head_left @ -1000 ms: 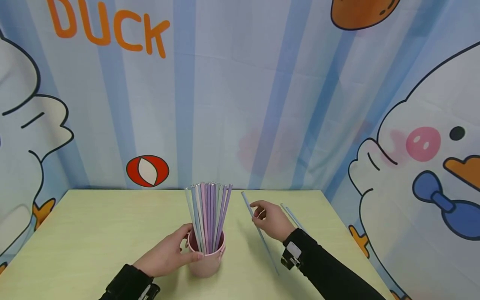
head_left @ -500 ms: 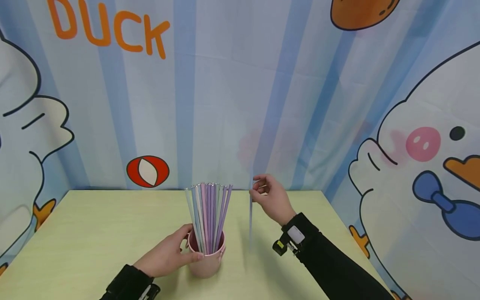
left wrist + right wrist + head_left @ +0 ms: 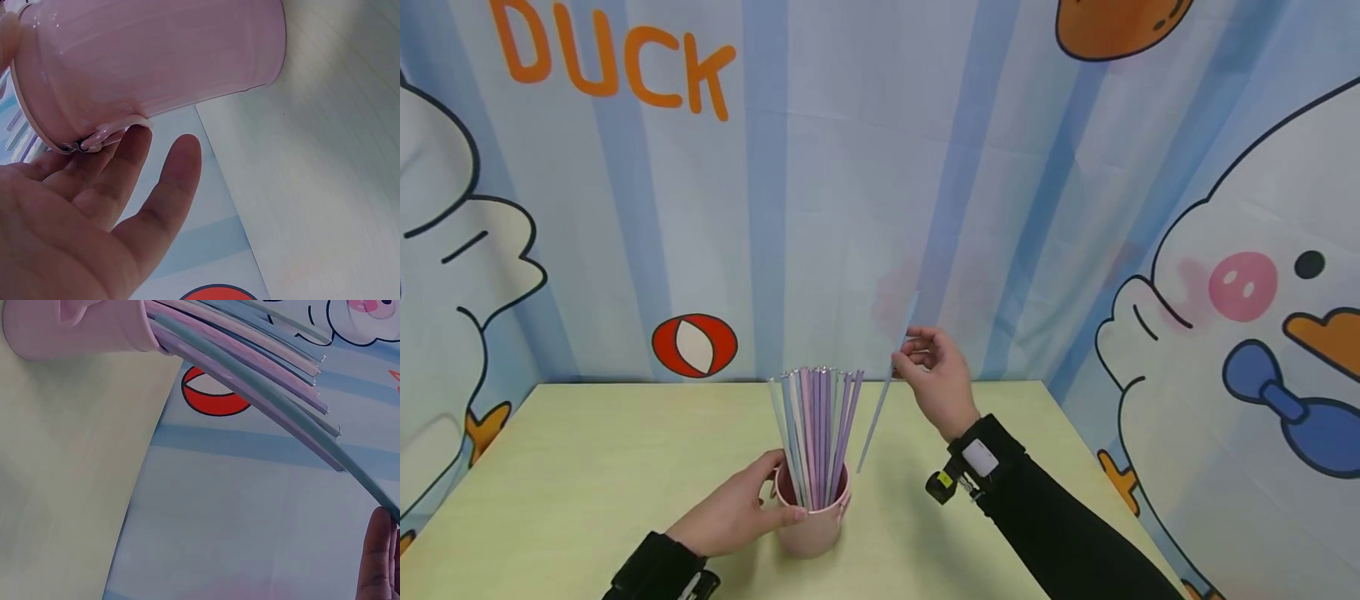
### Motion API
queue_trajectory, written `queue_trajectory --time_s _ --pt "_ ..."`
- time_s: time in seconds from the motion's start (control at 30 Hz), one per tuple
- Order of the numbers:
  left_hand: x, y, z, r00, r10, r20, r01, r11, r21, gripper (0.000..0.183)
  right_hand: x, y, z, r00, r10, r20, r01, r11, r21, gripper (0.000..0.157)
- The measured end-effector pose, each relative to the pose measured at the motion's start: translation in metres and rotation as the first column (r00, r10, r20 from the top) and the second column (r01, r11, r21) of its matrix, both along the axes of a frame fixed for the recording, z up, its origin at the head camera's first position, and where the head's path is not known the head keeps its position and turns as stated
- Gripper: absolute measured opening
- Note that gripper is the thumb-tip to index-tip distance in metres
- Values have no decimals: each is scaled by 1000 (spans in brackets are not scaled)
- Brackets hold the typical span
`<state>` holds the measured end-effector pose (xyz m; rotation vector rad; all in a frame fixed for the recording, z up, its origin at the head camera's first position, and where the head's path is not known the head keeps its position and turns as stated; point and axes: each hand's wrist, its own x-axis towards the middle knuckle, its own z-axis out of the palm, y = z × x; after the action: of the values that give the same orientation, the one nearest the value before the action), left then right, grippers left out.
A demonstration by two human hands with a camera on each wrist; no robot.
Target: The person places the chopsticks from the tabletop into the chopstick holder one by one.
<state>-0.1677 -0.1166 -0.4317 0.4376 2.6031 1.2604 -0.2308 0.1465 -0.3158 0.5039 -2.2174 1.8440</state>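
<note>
A small pink bucket [image 3: 808, 533] stands upright on the table, filled with a bundle of pastel straws [image 3: 820, 433] that rise above its rim. My left hand [image 3: 737, 508] holds it from the left, thumb over the front rim; in the left wrist view, some fingers touch the small side handle [image 3: 115, 131]. To the right of the bundle, my right hand [image 3: 936, 379] pinches one light blue straw [image 3: 878, 412] near its middle. That straw slants, its lower end hanging just right of the rim. Only a few right fingertips [image 3: 377, 550] show in the right wrist view.
The pale wooden table [image 3: 625, 467] runs back to a striped blue curtain [image 3: 865, 208] with cartoon duck prints. Black sleeves [image 3: 1037, 508] and wrist-worn cameras [image 3: 943, 486] sit behind both hands.
My right hand has lifted the blue straw and turned it from leaning left to leaning right, bringing its lower end toward the bucket. My left hand has stayed in place.
</note>
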Motion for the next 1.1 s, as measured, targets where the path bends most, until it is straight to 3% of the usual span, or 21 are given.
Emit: queue_trajectory --time_s 0.2,0.6,0.83,1.1 --pt "1 0 0 1000 5 -8 -5 1000 -5 81 0 -8 -7 999 23 22 -23 1000 -21 37" --pt "0 -1 -1 1000 1 -9 -1 1000 6 81 4 -20 -22 997 65 50 -67 997 33 37" --pt "-1 -1 -2 1000 -1 -2 1 1000 7 82 -14 -21 -59 994 88 71 -93 992 79 38" --pt "-1 -1 -2 1000 -2 13 2 1000 12 84 -10 -23 -77 995 82 63 -90 985 147 35"
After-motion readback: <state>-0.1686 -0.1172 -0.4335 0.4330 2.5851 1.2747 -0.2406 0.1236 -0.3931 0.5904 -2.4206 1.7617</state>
